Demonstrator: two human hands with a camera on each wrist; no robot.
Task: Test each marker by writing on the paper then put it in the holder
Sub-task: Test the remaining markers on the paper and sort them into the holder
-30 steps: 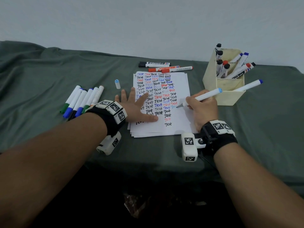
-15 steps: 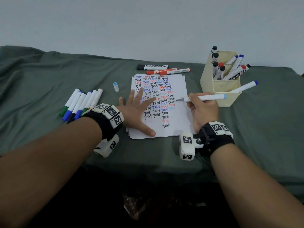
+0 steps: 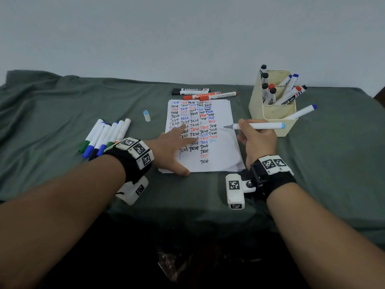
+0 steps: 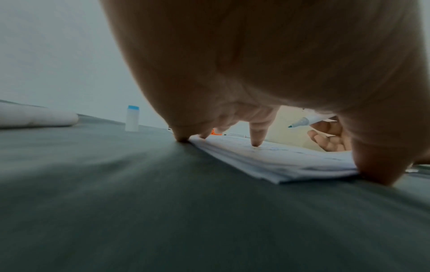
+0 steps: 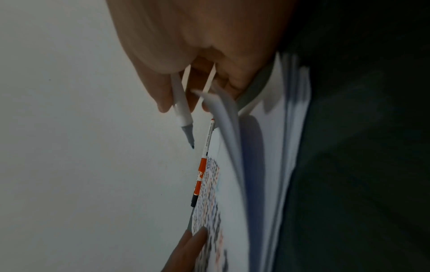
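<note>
At the left of the head view, 6 capped markers [image 3: 104, 135] lie side by side on the worktop [image 3: 62, 105]. A loose light-blue cap [image 3: 146, 115] stands just right of them. The left hand [image 3: 174, 148] lies flat, fingers spread, pinning the paper stack [image 3: 220, 161]. The right hand [image 3: 257, 140] grips an uncapped light-blue marker [image 3: 258, 126] mid-barrel — tip clear of the sheet. It looks light, stiff and smooth; hold the barrel, not the wet tip. The cream holder [image 3: 270, 113] stands right of centre.

"Test" rows on paper [image 3: 220, 159], "Whiteboard" on marker [image 3: 190, 89]
</note>
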